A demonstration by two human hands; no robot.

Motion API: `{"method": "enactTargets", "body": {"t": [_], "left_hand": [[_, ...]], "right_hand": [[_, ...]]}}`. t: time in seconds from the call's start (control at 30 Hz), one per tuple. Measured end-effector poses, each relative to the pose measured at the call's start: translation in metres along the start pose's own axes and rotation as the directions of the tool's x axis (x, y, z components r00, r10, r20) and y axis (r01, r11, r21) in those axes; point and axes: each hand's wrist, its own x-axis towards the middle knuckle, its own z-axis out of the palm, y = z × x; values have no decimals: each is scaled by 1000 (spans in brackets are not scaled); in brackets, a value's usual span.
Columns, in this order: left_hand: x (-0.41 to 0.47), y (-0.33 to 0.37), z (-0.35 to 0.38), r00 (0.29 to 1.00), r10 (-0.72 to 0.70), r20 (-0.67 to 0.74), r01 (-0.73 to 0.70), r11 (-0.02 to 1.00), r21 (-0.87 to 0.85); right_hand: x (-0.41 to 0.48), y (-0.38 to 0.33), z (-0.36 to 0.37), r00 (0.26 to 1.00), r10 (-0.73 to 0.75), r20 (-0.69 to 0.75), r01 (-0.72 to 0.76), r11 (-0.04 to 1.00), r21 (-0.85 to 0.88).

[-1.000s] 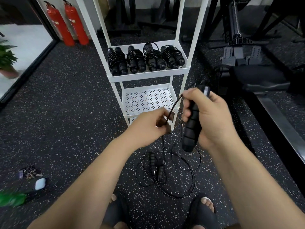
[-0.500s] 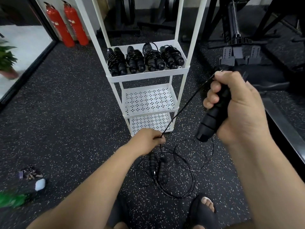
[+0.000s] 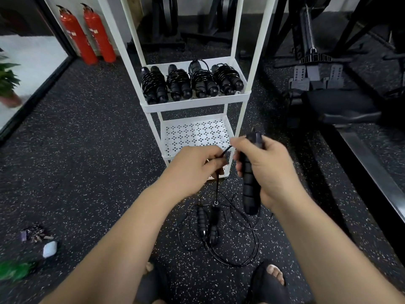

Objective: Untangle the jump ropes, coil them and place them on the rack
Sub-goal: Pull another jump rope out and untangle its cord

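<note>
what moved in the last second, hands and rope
The right hand, gripping the handle, swung out to the right and came back in front of the rack. The left hand slid down the cord, then rose again beside the right, still pinching it. The tangled rope on the floor and four coiled ropes on the upper shelf stayed put.

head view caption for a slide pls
Right hand grips a jump rope handle while the left hand pinches its cord before a white rack holding four coiled ropes.
</note>
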Motion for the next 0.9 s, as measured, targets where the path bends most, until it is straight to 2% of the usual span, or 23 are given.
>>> {"method": "enactTargets", "body": {"t": [0.17,0.33,0.47,0.57,0.7,0.83,0.9], "left_hand": [[-9,13,-16,993,80,-84,-80,997,0],[-14,17,-19,992,113,-51,-111,993,38],[-15,16,-19,996,86,-22,-87,995,-46],[-14,16,-18,998,36,57,-30,993,-116],[-9,-8,-8,968,-94,234,101,995,-20],[-5,-32,18,910,-263,322,264,964,41],[-3,-44,32,901,-274,337,283,959,23]], "right_hand": [[-6,9,16,999,38,3,-37,998,-56],[-6,8,18,998,67,-4,-67,998,2],[-6,5,17,999,48,-2,-48,999,-4],[-6,1,17,1000,22,5,-22,999,25],[-7,-9,16,998,-32,56,28,998,56],[-11,-18,15,995,-56,77,48,993,107],[-12,-24,12,995,-60,81,50,990,129]]}}
